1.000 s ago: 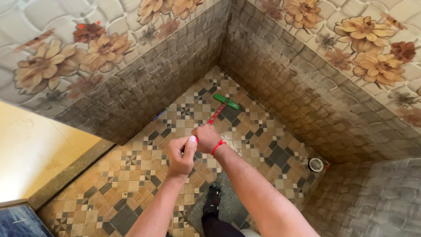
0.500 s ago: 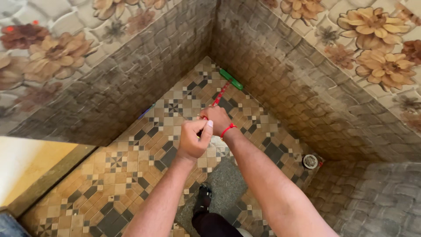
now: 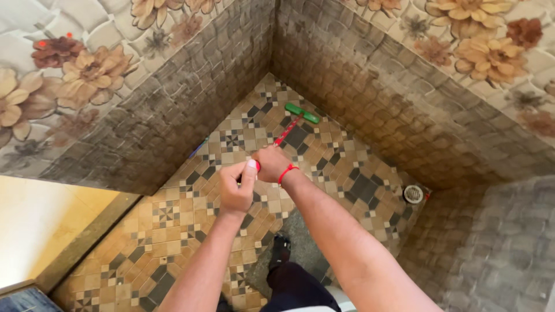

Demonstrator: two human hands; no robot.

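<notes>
Patterned tile floor (image 3: 173, 225), flower-tiled walls (image 3: 191, 104) meeting in a corner | red-handled floor wiper (image 3: 287, 132), green head down on the floor near that corner | right hand (image 3: 272, 163) fingers wrapped round the handle | left hand (image 3: 236, 188) fingers curled round the handle's top end | round drain (image 3: 413, 194) by the right wall

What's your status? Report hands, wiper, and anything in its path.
Both hands, left and right, shut on the red handle. Green wiper head down on the floor tiles, near the corner. Drain off to the right; nothing in the way.
</notes>
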